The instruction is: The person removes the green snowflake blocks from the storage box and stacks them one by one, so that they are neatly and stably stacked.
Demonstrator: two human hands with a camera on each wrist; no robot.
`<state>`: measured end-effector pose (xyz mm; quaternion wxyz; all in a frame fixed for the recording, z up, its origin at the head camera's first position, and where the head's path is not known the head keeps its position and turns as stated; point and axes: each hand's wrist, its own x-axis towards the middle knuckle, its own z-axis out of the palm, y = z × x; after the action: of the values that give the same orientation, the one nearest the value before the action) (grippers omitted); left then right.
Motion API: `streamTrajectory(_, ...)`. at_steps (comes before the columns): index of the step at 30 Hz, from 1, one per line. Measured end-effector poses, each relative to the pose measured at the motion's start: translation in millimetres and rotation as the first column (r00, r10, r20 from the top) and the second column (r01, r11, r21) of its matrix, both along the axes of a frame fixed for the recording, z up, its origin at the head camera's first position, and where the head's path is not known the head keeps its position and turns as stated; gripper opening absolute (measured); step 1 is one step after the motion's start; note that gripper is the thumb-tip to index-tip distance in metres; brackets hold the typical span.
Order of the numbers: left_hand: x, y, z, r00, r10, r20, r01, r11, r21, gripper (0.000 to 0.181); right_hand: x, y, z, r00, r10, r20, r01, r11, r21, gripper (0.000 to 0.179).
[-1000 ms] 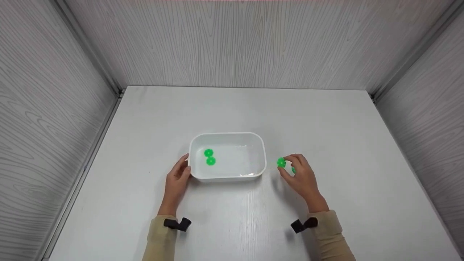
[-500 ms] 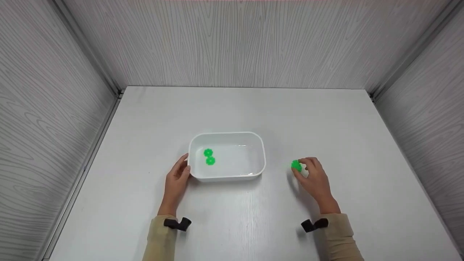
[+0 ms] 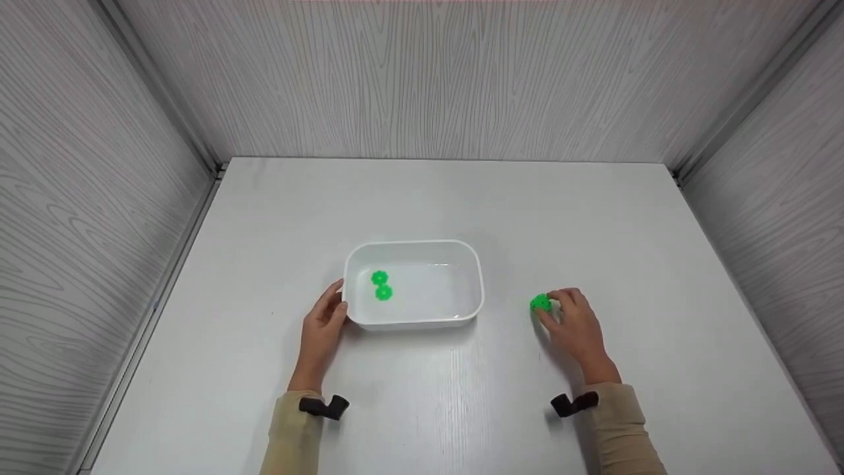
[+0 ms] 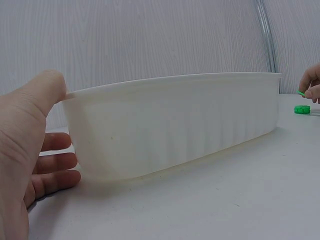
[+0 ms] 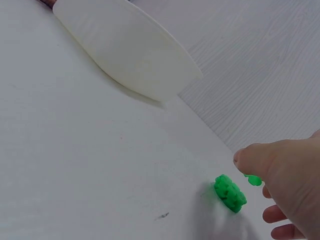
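A white rectangular tub (image 3: 414, 323) stands on the table, with two green flower-shaped discs (image 3: 381, 285) lying inside near its left end. My left hand (image 3: 321, 336) rests against the tub's left end from outside, the thumb at the rim and the fingers along the wall, as the left wrist view shows. To the right of the tub, my right hand (image 3: 575, 330) pinches a thin green flower-shaped disc (image 5: 254, 180) between thumb and fingers. Just below it, a short stack of green flower-shaped discs (image 5: 230, 193) sits on the table; the number of layers is unclear.
The white table (image 3: 448, 198) is bounded by grey wood-grain panels at the back (image 3: 422, 79) and on both sides. Each wrist carries a black camera mount over a tan sleeve (image 3: 295, 422).
My right hand has moved right, away from the tub, with the disc, and then lowered slightly over the stack. The left hand and tub have stayed put.
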<state>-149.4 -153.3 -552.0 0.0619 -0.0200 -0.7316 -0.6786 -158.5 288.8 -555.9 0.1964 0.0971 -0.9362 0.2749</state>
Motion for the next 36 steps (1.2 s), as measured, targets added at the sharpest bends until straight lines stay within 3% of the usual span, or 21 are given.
streamTrajectory(11,1.0,-0.1,1.8,1.000,-0.005,0.005,0.005,1.000,0.010,0.044,-3.9,2.8,-4.9,0.998,-0.014,0.061,0.012,0.999,0.040,0.028)
streamTrajectory(22,0.7,0.3,2.3,1.000,0.006,0.011,-0.006,1.000,-0.008,0.043,-4.2,1.8,-6.1,0.980,-0.048,0.194,0.040,0.998,0.047,0.033)
streamTrajectory(36,0.4,-0.1,0.5,1.000,-0.004,-0.004,0.004,1.000,0.017,0.043,-0.3,2.6,-5.8,0.973,-0.047,0.228,0.052,0.998,-0.019,0.043)
